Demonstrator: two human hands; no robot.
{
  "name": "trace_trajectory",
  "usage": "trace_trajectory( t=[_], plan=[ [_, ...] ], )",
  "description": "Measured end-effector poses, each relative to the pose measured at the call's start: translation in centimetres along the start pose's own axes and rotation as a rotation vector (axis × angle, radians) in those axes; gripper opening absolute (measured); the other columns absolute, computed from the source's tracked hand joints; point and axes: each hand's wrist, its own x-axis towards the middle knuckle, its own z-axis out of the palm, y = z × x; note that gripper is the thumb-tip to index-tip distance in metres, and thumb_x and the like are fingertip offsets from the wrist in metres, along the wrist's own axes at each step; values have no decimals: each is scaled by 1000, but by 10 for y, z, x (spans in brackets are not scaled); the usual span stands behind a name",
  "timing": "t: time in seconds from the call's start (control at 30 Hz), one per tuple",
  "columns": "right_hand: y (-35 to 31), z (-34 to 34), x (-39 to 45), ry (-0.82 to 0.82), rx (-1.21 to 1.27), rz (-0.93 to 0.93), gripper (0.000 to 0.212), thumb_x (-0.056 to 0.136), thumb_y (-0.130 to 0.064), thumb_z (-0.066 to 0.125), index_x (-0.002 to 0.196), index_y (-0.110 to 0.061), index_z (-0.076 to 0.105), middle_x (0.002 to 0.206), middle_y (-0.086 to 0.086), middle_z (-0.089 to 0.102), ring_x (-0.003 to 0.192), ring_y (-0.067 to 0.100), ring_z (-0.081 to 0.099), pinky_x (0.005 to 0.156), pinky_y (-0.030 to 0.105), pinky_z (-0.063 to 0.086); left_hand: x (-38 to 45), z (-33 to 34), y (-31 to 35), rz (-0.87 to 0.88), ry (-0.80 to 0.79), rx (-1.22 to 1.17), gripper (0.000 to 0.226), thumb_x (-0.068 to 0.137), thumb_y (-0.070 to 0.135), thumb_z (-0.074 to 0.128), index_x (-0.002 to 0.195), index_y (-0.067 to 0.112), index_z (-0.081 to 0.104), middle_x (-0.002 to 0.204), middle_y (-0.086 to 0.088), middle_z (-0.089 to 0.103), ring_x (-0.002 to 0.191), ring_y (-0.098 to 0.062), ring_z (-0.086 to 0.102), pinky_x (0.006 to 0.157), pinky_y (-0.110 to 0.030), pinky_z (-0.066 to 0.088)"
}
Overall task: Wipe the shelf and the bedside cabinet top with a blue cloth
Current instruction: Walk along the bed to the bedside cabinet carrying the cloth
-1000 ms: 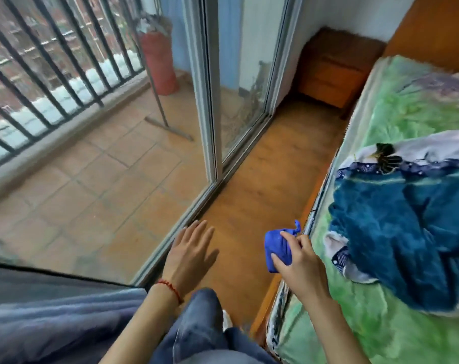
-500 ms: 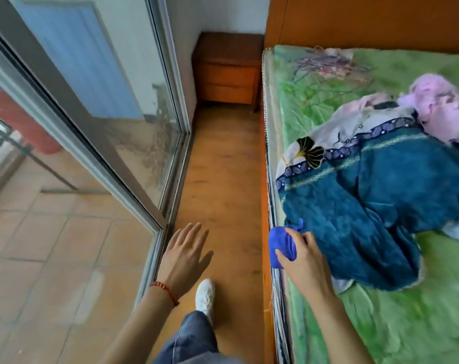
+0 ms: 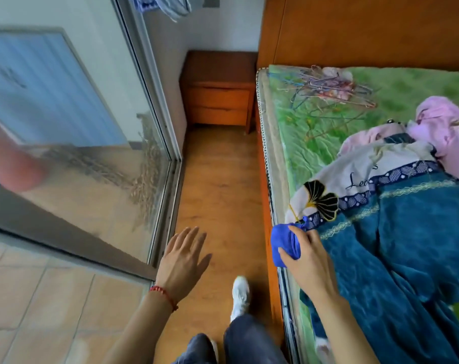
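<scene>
Gripping a bunched blue cloth, right hand is closed around it, fingers wrapped over the wad, thumb on top. Cloth sits over the left edge of the bed, near its foot end, just beside the teal blanket. Left hand is flat and open, fingers spread, palm down, holding nothing, above the wooden floor in the aisle between the bed and the glass sliding door. Red bead bracelet on the left wrist. White shoe and jeans leg below, on the floor near the bed frame. Bedside cabinet, orange-brown wood with two drawers, stands at the far end of the aisle in the corner, against the wall and touching the head end of the bed; its top is well apart from both hands. Wooden headboard behind the bed. On the green sheet: tangle of wire hangers near the head end, pink garment at the right edge, white fabric with a black-gold leaf print over the blanket. Clothing hangs at the top edge of view. No shelf identifiable.
</scene>
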Motion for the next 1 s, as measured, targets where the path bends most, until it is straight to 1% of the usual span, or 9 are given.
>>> trace_trajectory(
  t=[0.13,0.27,0.37,0.47,0.57,0.7,0.87,1.0],
  plan=[
    [8,1,88,1,-2,-30,52,80,-28,67,127,-16,48,107,9,49,82,31,58,59,31,41,84,1,-9,-9,4,13,72,98,53,14,115,3,63,118,-18,62,109,-35,58,85,-50,50],
    [7,-10,170,-23,-4,-59,51,83,-29,63,129,-18,45,108,7,48,82,26,58,58,28,38,159,-14,-13,-63,28,30,73,97,54,14,115,3,64,117,-18,62,109,-35,59,85,-50,49],
    [4,-21,227,-25,-15,-81,51,82,-28,65,128,-17,47,107,8,49,84,29,59,61,30,41,213,-28,-15,-76,39,27,74,97,54,14,115,2,64,116,-18,63,107,-36,59,85,-50,48],
    [0,-29,282,-19,1,-63,50,82,-27,64,128,-18,46,110,8,49,87,30,58,61,28,38,267,-36,-21,-74,53,35,74,97,54,13,115,3,64,115,-18,63,108,-36,59,85,-51,49],
    [-1,-27,336,-11,38,-49,52,80,-26,65,128,-17,47,109,8,48,86,31,57,64,33,44,323,-40,-33,-69,35,26,74,97,55,13,114,4,64,116,-17,63,109,-35,59,87,-50,48],
    [-3,-18,415,16,36,-16,51,79,-27,67,126,-16,49,105,8,49,79,29,57,58,30,40,405,-39,-55,-20,35,44,74,97,55,12,114,5,64,117,-17,62,109,-34,58,87,-48,48],
    [-12,-11,511,25,26,58,52,79,-28,67,126,-17,49,104,8,49,74,30,58,55,32,42,511,-45,-84,34,36,47,73,98,54,12,112,5,65,116,-16,63,108,-34,59,87,-48,48],
    [-18,-17,572,61,35,102,52,76,-23,71,123,-12,52,101,13,52,73,34,59,55,35,44,590,-54,-94,122,45,52,73,98,52,13,110,4,66,115,-17,63,106,-34,60,86,-49,48]
  ],
)
